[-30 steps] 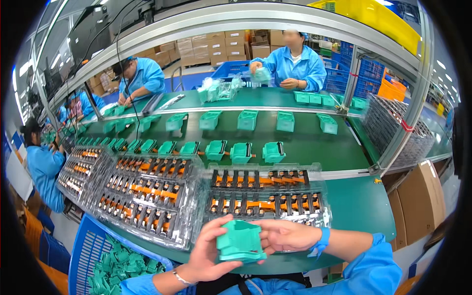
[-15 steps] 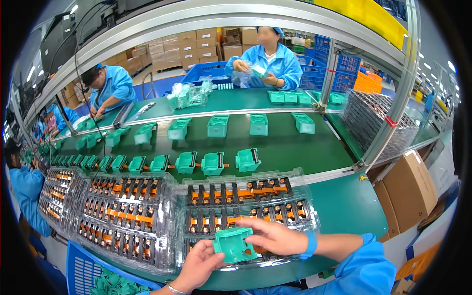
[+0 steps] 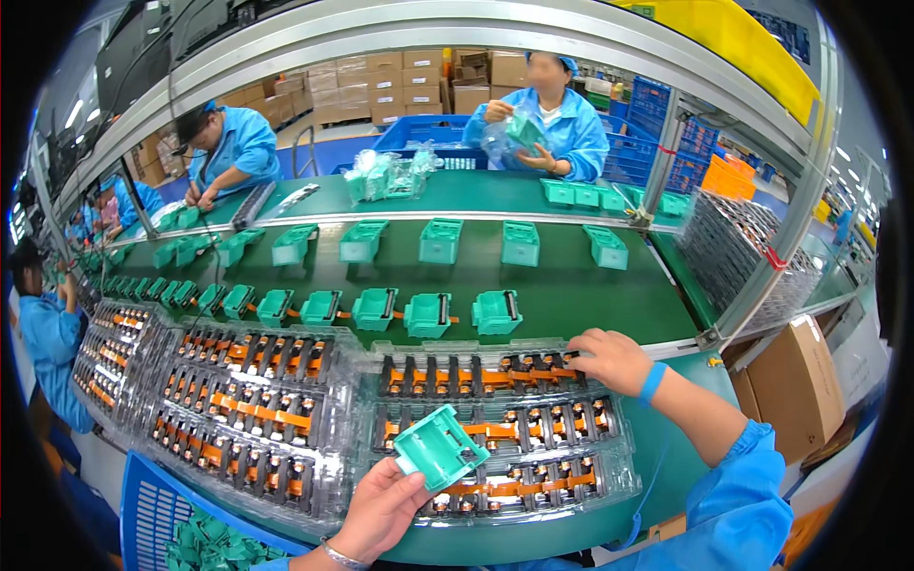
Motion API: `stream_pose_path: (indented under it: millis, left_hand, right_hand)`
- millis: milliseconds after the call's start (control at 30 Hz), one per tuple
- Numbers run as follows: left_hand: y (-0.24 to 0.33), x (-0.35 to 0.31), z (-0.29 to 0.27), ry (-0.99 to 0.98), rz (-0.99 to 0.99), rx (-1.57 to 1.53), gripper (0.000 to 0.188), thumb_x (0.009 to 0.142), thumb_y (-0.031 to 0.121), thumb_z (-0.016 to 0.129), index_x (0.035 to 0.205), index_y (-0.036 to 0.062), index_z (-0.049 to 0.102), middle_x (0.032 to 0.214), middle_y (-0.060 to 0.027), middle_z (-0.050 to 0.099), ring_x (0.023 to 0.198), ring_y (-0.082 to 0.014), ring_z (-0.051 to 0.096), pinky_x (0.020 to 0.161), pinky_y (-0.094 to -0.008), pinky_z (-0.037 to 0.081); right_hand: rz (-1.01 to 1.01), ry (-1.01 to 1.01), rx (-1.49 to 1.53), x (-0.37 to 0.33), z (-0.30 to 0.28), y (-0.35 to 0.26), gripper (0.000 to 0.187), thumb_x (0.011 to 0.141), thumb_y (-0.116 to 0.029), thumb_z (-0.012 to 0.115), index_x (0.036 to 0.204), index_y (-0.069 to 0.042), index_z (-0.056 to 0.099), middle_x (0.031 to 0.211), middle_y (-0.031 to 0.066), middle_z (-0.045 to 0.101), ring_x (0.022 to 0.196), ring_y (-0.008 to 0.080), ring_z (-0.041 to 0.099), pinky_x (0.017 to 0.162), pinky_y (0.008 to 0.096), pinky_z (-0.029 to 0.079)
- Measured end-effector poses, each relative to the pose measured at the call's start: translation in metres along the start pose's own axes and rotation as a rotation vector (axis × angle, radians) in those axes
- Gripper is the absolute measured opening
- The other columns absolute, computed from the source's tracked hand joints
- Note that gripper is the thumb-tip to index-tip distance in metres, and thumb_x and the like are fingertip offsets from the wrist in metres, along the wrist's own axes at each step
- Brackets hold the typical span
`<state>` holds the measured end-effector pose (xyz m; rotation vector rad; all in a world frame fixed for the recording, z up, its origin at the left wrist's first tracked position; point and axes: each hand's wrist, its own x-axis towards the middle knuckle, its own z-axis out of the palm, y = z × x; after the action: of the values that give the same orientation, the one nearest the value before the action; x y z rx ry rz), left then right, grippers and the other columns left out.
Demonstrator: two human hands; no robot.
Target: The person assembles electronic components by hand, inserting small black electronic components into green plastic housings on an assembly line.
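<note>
Green conveyor (image 3: 571,297) spans mid-frame. At lower centre, left hand (image 3: 386,504) fingers clamp a green housing (image 3: 438,449) edgewise, likely keeping its cavity exposed; right of centre, right hand (image 3: 614,361) overhangs the clear tray (image 3: 623,464), finger closure unclear.

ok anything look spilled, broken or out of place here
Nothing clearly stands out. The green housing in the left hand shows no obvious damage; the green parts in the blue crate lie jumbled, but no spill shows.
</note>
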<state>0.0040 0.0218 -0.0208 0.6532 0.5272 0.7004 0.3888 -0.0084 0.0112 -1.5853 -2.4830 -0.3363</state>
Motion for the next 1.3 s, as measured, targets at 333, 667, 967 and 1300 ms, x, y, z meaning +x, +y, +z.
stream_pose_path:
  millis: [333,667,967,1300]
  left_hand:
    - [-0.005,0.004,0.000,0.061,0.093,0.054,0.017,0.086,-0.001,0.058,0.099,0.0032,0.049,0.106,-0.0109,0.059,0.100,-0.0172,0.058,0.090,-0.0323,0.048]
    - [-0.008,0.004,0.003,0.104,0.263,0.296,0.027,0.080,-0.004,0.065,0.100,-0.0002,0.047,0.108,-0.0114,0.056,0.103,-0.0166,0.055,0.091,-0.0307,0.047]
    - [-0.009,0.001,0.007,0.055,0.236,0.362,0.030,0.080,-0.005,0.064,0.104,-0.0025,0.045,0.109,-0.0138,0.055,0.104,-0.0198,0.056,0.092,-0.0315,0.048]
    - [-0.006,0.000,0.006,0.003,0.215,0.344,0.029,0.079,-0.007,0.064,0.101,-0.0018,0.047,0.111,-0.0128,0.053,0.105,-0.0201,0.056,0.091,-0.0317,0.049]
  right_hand:
    - [0.573,0.442,1.213,0.001,-0.003,-0.063,0.011,0.083,-0.001,0.061,0.089,-0.001,0.052,0.088,0.0053,0.055,0.079,0.0108,0.057,0.067,0.0251,0.049]
    - [0.464,0.191,1.217,0.048,-0.021,-0.149,0.015,0.084,-0.010,0.064,0.089,0.000,0.053,0.076,0.0036,0.058,0.067,0.0070,0.055,0.059,0.0232,0.047]
    - [0.537,0.061,1.242,0.052,-0.001,-0.147,0.013,0.084,-0.007,0.063,0.090,-0.001,0.053,0.080,0.0010,0.056,0.071,0.0057,0.054,0.063,0.0210,0.047]
    - [0.466,0.070,1.516,0.050,0.024,-0.144,0.018,0.084,-0.004,0.063,0.099,-0.001,0.053,0.089,0.0050,0.059,0.079,0.0108,0.057,0.071,0.0252,0.050]
